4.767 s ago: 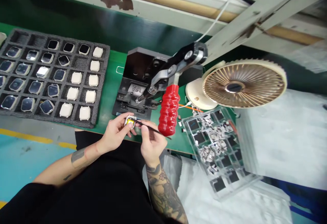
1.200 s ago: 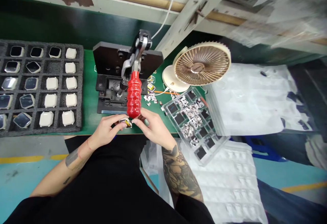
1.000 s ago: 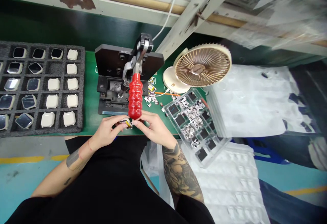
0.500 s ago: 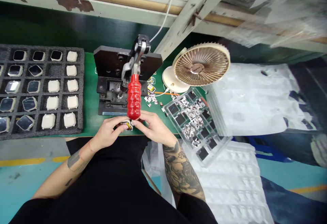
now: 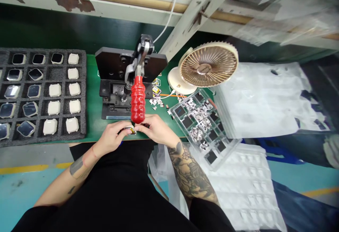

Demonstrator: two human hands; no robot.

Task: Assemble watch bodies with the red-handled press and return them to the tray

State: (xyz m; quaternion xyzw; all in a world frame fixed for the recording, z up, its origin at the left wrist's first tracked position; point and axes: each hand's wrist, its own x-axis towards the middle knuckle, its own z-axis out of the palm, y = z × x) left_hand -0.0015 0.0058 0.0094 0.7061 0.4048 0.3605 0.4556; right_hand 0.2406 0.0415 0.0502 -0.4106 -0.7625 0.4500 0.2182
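Observation:
Close to the bench's front edge, my left hand (image 5: 112, 135) pinches a small smartwatch case (image 5: 130, 129), tilted, with a yellow and silver inside showing. The thumb and fingers of my right hand (image 5: 158, 130) close on its right side; the red handle hides part of those fingertips, and I cannot see whether they hold a smaller part too. Directly above both hands hangs the red grip (image 5: 138, 99) of a black toggle press (image 5: 116, 99). Beneath its plunger is a metal fixture.
A grey foam tray (image 5: 84, 112) of watches and pale cases lies left. To the right are a beige fan (image 5: 208, 66), loose small parts (image 5: 156, 102), a clear compartment tray (image 5: 212, 167) with foil-like pieces, and white plastic sheets (image 5: 259, 101).
The watch case has tipped, so less of its inside shows. My right hand has shifted slightly and stays at the case's right side. The whole view has moved a little.

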